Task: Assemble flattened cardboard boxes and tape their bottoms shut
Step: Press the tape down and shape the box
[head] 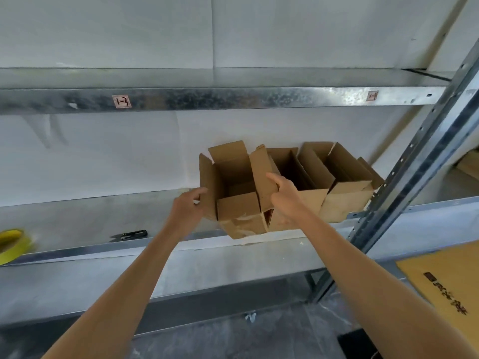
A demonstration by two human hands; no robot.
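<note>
From the head camera we look at a metal shelf (pixel 103 218) backed by a white wall (pixel 103 156), with both our bare arms reaching up to it. Three opened cardboard boxes stand in a row towards the shelf's right end, touching one another. The leftmost box (pixel 241 213) sits at the shelf's front edge, tilted, its top flaps standing up and its near corner hanging over the lip. Beside it come the middle box (pixel 308 200) and the right box (pixel 344 203), which is close to the upright post (pixel 414 164).

Our right hand (pixel 282 193) grasps the leftmost box's right flap, fingers curled round it with the thumb on its inner face. Our left hand (pixel 190 203) is at the left flap's outer edge, fingers loosely bent; we cannot tell whether it pinches the flap or only touches it.

A yellow tape roll (pixel 10 244) lies at the shelf's far left, blurred. Black snips (pixel 129 235) rest near the front edge, between the roll and the boxes. A flat printed cardboard sheet (pixel 445 278) shows at lower right.
</note>
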